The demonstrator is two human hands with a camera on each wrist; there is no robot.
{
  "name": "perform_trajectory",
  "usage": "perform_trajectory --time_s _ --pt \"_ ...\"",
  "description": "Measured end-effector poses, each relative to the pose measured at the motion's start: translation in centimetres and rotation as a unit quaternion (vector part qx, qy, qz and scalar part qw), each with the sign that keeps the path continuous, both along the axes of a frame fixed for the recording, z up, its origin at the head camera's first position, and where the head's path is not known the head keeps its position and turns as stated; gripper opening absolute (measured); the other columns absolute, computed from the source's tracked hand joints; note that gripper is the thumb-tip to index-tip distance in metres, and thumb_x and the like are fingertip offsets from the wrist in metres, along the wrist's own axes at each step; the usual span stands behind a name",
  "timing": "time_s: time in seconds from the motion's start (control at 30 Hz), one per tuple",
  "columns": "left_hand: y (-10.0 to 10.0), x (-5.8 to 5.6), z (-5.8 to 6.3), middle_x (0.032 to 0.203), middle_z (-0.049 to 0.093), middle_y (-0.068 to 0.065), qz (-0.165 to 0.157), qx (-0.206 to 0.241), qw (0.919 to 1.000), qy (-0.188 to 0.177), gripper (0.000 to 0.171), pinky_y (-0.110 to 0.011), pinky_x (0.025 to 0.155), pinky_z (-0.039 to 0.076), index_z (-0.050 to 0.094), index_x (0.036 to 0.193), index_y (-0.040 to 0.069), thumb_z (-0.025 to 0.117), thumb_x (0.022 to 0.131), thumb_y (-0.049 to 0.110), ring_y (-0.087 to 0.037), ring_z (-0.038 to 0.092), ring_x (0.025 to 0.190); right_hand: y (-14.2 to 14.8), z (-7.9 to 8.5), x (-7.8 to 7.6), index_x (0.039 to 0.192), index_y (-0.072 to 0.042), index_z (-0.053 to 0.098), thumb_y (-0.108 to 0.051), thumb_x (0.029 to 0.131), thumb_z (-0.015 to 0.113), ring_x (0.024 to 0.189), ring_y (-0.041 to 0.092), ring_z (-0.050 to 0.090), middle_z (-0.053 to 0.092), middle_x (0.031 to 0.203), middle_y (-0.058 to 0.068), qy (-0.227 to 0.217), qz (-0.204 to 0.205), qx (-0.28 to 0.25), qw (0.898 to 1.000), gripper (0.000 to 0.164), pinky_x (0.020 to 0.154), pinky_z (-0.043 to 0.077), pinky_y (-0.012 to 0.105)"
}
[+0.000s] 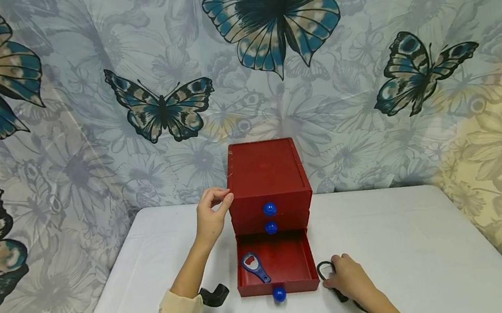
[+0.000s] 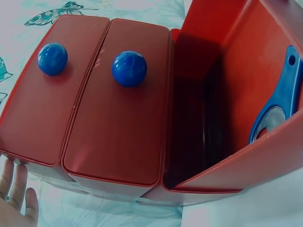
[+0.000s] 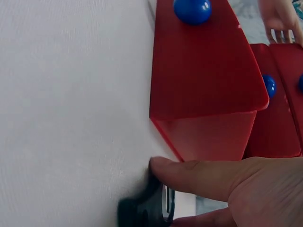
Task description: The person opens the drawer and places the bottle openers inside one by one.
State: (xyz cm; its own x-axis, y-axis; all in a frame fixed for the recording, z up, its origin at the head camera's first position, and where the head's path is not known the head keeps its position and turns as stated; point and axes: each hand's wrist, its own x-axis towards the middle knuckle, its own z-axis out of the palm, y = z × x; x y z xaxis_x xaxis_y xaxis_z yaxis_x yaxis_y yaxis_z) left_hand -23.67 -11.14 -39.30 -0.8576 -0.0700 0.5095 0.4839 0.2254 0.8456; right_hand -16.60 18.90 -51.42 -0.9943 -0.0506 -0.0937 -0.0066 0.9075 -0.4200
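Observation:
A red drawer cabinet (image 1: 265, 168) with blue round knobs stands on the table. Its bottom drawer (image 1: 292, 258) is pulled out and holds a blue bottle opener (image 1: 253, 265) with a metal inset. At the cabinet's upper left edge, my left hand (image 1: 211, 218) rests its fingertips against the side, fingers fairly straight in the left wrist view. To the right of the pulled-out drawer, my right hand (image 1: 351, 277) pinches a black tool with an oval ring (image 1: 320, 271) low over the table. In the right wrist view, my thumb lies on the black tool (image 3: 142, 208), partly cut off by the frame.
Two upper drawers (image 2: 118, 118) are closed. White cloth covers the table (image 1: 392, 233). A butterfly-print cloth (image 1: 319, 96) hangs behind it. A black wrist camera (image 1: 215, 295) sits by my left forearm.

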Motion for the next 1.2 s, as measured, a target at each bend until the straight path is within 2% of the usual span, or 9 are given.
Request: perform_trajectory --time_s 0.3,0.63,0.97,1.2 --pt "0.0 -0.1 -0.2 0.107 0.06 -0.026 0.0 0.012 0.9999 -0.002 0.016 -0.013 0.086 0.046 0.066 0.1 -0.011 0.066 0.09 0.002 0.0 0.053 0.094 -0.2 0.0 0.4 0.093 0.009 0.065 -0.009 0.068 0.083 0.068 0.02 0.055 0.06 0.077 0.012 0.009 0.0 0.0 1.0 0.036 0.054 0.049 0.031" --pt "0.2 -0.3 -0.5 0.108 0.06 -0.026 0.005 0.006 0.9999 -0.008 0.016 -0.016 0.088 0.046 0.066 0.1 -0.01 0.066 0.091 0.003 0.0 0.053 0.096 -0.5 0.5 1.4 0.076 0.008 0.063 0.0 0.069 0.077 0.062 0.018 0.053 0.058 0.066 0.01 0.028 0.008 0.037 0.999 0.018 0.053 0.049 0.032" --pt "0.0 -0.1 -0.4 0.108 0.06 -0.026 0.001 0.008 1.0 0.003 0.016 -0.016 0.087 0.047 0.065 0.099 -0.011 0.066 0.091 0.003 0.001 0.053 0.095 -0.5 0.1 1.5 0.073 0.002 0.061 0.0 0.063 0.078 0.06 0.017 0.051 0.06 0.065 0.006 0.028 -0.011 0.013 0.999 0.019 0.053 0.046 0.031" --pt "0.0 -0.1 -0.4 0.108 0.06 -0.026 0.0 0.008 1.0 0.0 0.016 -0.017 0.087 0.047 0.064 0.1 -0.012 0.065 0.091 0.002 0.001 0.053 0.095 -0.2 -0.2 1.6 0.077 0.005 0.063 -0.002 0.061 0.08 0.063 0.018 0.054 0.059 0.067 0.007 0.043 -0.019 0.011 0.999 0.024 0.056 0.049 0.035"
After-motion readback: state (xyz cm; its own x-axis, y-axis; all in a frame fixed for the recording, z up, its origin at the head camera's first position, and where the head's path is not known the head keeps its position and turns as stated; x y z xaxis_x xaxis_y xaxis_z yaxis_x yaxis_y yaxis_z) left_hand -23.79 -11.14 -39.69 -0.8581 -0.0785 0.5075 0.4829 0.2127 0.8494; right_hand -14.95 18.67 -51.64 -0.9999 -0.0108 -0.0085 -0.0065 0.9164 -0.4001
